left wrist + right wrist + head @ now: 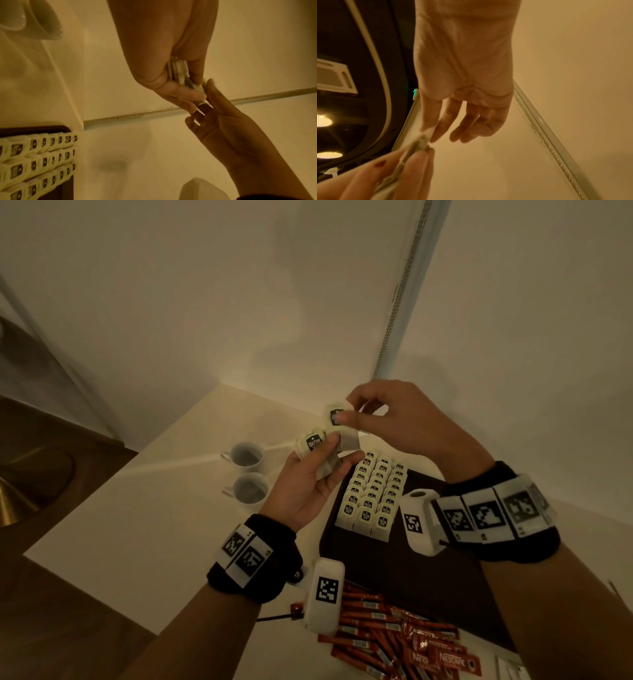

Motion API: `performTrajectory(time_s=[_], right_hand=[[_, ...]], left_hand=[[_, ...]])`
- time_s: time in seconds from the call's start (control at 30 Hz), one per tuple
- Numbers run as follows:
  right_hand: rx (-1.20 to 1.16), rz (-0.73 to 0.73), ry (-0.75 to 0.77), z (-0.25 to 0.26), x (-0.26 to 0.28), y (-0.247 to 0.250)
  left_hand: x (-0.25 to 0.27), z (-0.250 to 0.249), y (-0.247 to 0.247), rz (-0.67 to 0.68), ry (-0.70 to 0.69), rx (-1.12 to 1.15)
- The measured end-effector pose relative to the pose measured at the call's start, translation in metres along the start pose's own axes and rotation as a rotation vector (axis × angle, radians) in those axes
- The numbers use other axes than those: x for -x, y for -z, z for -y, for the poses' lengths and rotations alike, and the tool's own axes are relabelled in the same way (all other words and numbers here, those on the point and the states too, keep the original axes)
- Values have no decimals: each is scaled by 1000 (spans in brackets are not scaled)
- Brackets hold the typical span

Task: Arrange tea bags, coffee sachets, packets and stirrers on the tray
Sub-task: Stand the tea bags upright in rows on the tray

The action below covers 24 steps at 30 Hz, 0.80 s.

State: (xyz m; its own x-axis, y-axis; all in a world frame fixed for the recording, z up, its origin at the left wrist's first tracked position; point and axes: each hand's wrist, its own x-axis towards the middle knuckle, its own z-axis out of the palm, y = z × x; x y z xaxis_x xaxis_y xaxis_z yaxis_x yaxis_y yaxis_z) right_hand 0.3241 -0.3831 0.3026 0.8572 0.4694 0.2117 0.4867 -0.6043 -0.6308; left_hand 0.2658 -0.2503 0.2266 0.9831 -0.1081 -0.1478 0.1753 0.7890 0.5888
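The left hand (305,487), palm up nearest the lens, grips a small stack of tea bags (313,445) between thumb and fingers; the right hand (394,422) pinches one tea bag (337,416) off its top, just above the tray's far end. Below them the dark, round-cornered tray (428,577) already carries three neat overlapping rows of pale paper tea bags with black labels (371,494); the rest of it is bare. Glossy red coffee sachets (394,631) lie heaped on the white counter (102,542), seemingly waiting. No stirrers are discernible. Two white ceramic cups (248,474) stand left of the tray
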Motion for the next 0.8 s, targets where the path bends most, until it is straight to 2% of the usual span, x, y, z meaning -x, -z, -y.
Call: performTrajectory(time_s=[0.13,0.27,0.37,0.47,0.6,0.73,0.8], right_hand=[[-32,-75,-6,-4,3,-5],[-52,-65,4,-4,4,-7],[-92,-82,-48,-5,4,-7],[-77,-52,-8,-5,3,-7],[-141,-106,-55,-5,0,-8],[-183,-11,-21,-5,-1,-9],[-232,-19,-12,-5,-2,-9]], left_hand=[[-2,-3,4,-2,-36,-46],[-3,-3,4,4,-68,-90],[-4,-3,6,0,-99,-136],[-5,-3,8,-18,-132,-173],[-7,-4,9,-42,-160,-208],[-6,-4,8,-13,-188,-258],[-5,-3,8,24,-203,-298]])
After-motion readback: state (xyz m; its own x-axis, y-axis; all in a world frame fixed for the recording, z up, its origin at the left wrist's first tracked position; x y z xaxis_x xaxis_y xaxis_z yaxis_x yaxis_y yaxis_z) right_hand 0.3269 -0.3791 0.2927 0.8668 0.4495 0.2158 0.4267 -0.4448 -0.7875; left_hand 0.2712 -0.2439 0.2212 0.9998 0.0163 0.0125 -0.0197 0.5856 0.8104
